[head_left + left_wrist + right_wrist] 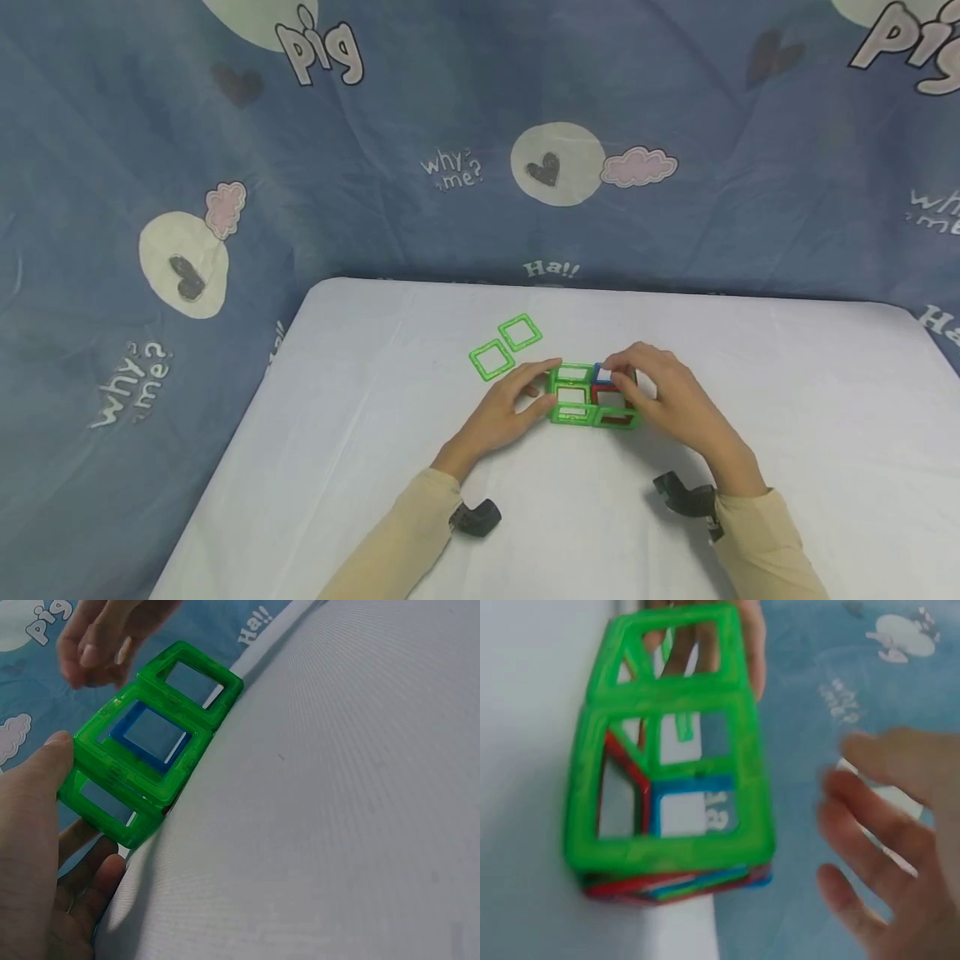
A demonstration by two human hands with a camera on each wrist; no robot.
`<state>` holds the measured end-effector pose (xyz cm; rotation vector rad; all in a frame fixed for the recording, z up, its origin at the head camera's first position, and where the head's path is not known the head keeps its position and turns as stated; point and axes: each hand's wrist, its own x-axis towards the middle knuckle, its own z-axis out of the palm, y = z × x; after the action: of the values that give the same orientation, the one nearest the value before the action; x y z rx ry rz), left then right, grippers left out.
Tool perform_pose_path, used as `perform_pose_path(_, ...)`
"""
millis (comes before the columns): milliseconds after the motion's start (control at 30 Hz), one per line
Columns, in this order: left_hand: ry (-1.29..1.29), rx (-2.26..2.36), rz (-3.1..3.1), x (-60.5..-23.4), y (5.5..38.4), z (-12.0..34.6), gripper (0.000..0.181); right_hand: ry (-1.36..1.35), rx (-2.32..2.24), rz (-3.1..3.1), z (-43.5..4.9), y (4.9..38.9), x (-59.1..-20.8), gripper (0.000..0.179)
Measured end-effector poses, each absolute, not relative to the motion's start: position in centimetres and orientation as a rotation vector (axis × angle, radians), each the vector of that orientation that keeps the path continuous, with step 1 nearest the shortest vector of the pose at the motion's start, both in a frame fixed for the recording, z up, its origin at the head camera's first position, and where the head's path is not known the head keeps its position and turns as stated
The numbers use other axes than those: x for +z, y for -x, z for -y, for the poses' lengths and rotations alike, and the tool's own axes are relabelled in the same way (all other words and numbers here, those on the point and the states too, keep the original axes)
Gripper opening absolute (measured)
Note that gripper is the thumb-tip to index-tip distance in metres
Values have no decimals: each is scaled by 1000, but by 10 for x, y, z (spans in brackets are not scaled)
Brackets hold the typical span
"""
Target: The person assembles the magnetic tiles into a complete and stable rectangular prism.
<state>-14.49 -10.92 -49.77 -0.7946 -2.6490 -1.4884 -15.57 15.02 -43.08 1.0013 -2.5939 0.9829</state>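
A low block of magnetic tiles point(573, 396), built from green, red and blue open-centred squares, stands on the table. My left hand point(508, 408) holds its left end, thumb on the near side and fingers toward the far side. In the left wrist view the thumb point(56, 754) touches a corner of a green tile point(116, 784). Over the block's right end hovers my right hand point(671, 400). The right wrist view shows those fingers point(855, 825) loosely bent, apart from the block and holding nothing. A blue tile point(697, 806) and a red one show inside the green frames.
Two loose green square tiles point(492, 360) lie behind and left of the block on the white-covered table point(375, 417). A blue printed curtain point(450, 225) hangs along the far and left edges. Each wrist wears a black camera mount point(476, 518).
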Motion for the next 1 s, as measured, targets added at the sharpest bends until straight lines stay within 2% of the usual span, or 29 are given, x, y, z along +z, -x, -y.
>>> perform_pose_path(100,795,-1479,2650,-497,146,109,52,-832,1006,2604,-157,160,-435,25)
perform_pose_path(233,779,-1465,2656,-498,145,109,52,-734,1109,2719,-164,166,-446,30)
perform_pose_path(467,768,-1456,2654,-499,145,108,51,-644,1303,2891,-170,171,-461,22)
perform_pose_path(867,780,-1459,2664,-497,146,108,51,-608,1432,2908,-175,175,-467,25)
perform_pose_path(1000,783,-1460,2660,-497,145,108,51,-621,1702,2801,-184,180,-478,31)
